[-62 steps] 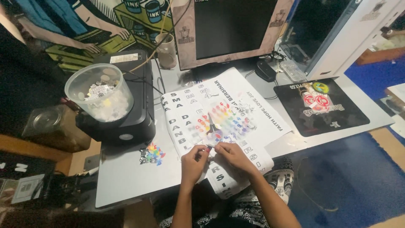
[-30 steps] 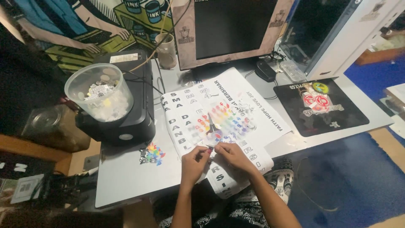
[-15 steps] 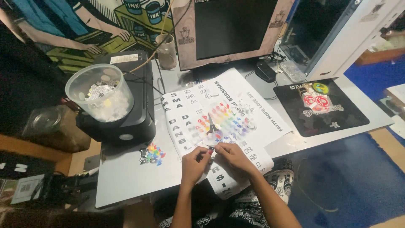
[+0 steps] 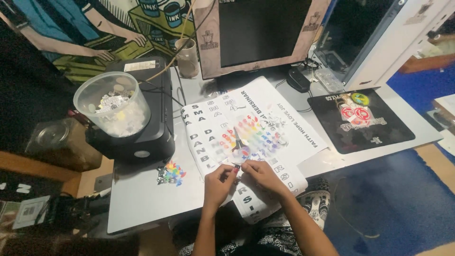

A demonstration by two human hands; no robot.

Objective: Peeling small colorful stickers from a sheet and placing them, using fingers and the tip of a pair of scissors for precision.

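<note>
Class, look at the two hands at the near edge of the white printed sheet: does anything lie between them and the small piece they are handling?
Nothing visible does. The left hand and right hand meet fingertip to fingertip over the white printed sheet, pinching a tiny piece directly; what it is cannot be told.

The tiny piece pinched between the left hand (image 4: 219, 182) and right hand (image 4: 261, 176) is too small to identify. Both forearms are cut off by the bottom edge.

The sheet (image 4: 284, 137) is white with black letters, and it carries small beads (image 4: 253, 135) in rainbow rows: red, orange, yellow, green, blue, purple. The counter (image 4: 142, 199) is pale grey. The printer (image 4: 142, 137) is black. The mat (image 4: 362, 121) is black with red, white and green pictures. The tub (image 4: 113, 111) is clear, with whitish pieces.
</note>
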